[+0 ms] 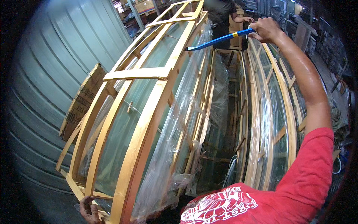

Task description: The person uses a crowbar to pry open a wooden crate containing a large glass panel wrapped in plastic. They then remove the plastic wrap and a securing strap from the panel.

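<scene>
My right hand (pixel 265 30) is raised at the upper right, its fingers wrapped round one end of a blue pry bar (pixel 220 39) with a yellow band. The bar reaches left, and its dark tip meets the side of a long beam on a wooden crate (pixel 140 149). Behind the crate's slats stand large panes of glass (pixel 123 130). Low on the left, my left hand (pixel 89 210) curls its fingers over the crate's near end rail. Part of that hand is cut off by the picture's rim. Clear plastic film (pixel 164 168) hangs down the crate's right side.
A second row of framed glass (pixel 274 130) stands to the right, across a narrow gap. Another person's hand (pixel 246 18) shows at the far end. A corrugated metal wall (pixel 56 93) rises on the left, with a cardboard sheet (pixel 82 99) leaning beside the crate.
</scene>
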The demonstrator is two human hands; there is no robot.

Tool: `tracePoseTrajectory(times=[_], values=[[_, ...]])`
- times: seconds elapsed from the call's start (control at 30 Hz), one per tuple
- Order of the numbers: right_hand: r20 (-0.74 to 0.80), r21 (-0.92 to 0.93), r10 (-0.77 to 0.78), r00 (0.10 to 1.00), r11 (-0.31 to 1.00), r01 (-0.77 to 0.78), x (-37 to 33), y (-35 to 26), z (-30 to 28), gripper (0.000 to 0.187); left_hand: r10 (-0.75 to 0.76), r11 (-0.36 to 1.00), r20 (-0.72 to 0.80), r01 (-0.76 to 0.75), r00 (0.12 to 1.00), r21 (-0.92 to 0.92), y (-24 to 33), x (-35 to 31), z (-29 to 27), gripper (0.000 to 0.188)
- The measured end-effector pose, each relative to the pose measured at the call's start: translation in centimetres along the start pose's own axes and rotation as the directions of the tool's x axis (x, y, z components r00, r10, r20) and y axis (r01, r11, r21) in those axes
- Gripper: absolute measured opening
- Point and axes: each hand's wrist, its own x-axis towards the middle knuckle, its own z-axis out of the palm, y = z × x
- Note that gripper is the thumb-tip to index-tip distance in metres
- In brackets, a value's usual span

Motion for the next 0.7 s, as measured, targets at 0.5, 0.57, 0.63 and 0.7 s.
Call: tracePoseTrajectory(times=[0.5, 0.57, 0.63, 0.7], values=[[-0.060, 0.163, -0.121, 0.991, 0.978, 0.129, 2.5, 0.0, 1.6, 0.028, -0.261, 0.965, 0.078, 0.262, 0.962, 0.001, 3.9, 0.3, 0.7, 0.030], [0.103, 0.195, 0.045, 0.994, 0.979, -0.064, 0.0, -1.9, 4.0, 0.029, -0.264, 0.963, 0.071, 0.267, 0.962, -0.031, 3.8, 0.0, 0.6, 0.031], [0.363, 0.272, 0.211, 0.908, 0.908, -0.319, -3.1, -4.5, 7.3, 0.029, -0.209, 0.973, 0.079, 0.216, 0.975, -0.087, 3.4, -0.1, 0.6, 0.032], [0.450, 0.363, 0.244, 0.859, 0.829, -0.426, -6.9, -8.3, 10.2, 0.045, -0.230, 0.969, 0.101, 0.237, 0.968, -0.063, 2.8, -0.2, 0.5, 0.032]])
